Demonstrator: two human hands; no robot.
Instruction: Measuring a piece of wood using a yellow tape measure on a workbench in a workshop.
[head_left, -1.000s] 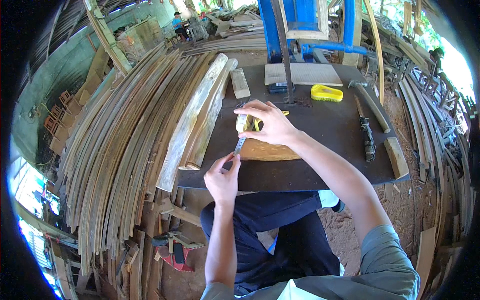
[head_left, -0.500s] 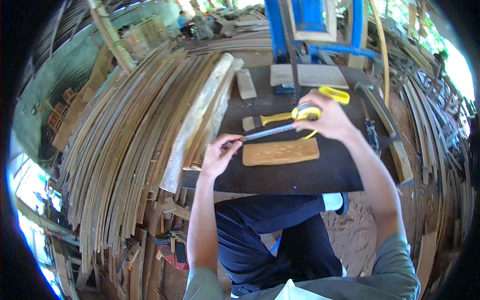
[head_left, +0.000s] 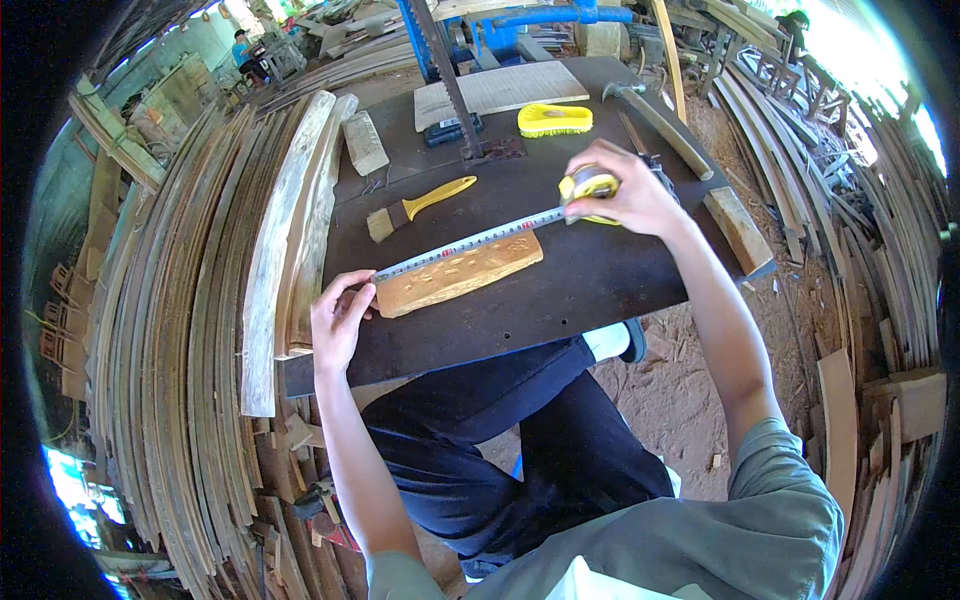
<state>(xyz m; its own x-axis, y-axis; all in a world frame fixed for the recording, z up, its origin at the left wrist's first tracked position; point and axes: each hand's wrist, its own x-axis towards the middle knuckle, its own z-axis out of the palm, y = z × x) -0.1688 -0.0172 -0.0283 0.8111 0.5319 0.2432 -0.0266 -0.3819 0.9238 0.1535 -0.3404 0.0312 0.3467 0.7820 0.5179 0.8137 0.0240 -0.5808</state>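
A short light-brown wooden block [head_left: 460, 275] lies on the dark work table [head_left: 570, 290]. A metal tape blade [head_left: 470, 243] stretches along the block's far edge. My left hand [head_left: 338, 320] pins the blade's end at the block's left corner. My right hand [head_left: 620, 190] grips the yellow tape measure case [head_left: 590, 184] just past the block's right end.
A yellow-handled paintbrush [head_left: 420, 205], a yellow scrub brush [head_left: 555, 120], a hammer [head_left: 660, 115] and a pale board [head_left: 500, 92] lie on the table near a blue bandsaw [head_left: 450, 70]. Thick planks [head_left: 290, 230] rest on its left edge. Stacks of bent wood strips [head_left: 160, 330] surround it.
My right hand pulled the tape case away to the right, extending the blade along the block. My left hand stayed on the blade's end at the block's left corner.
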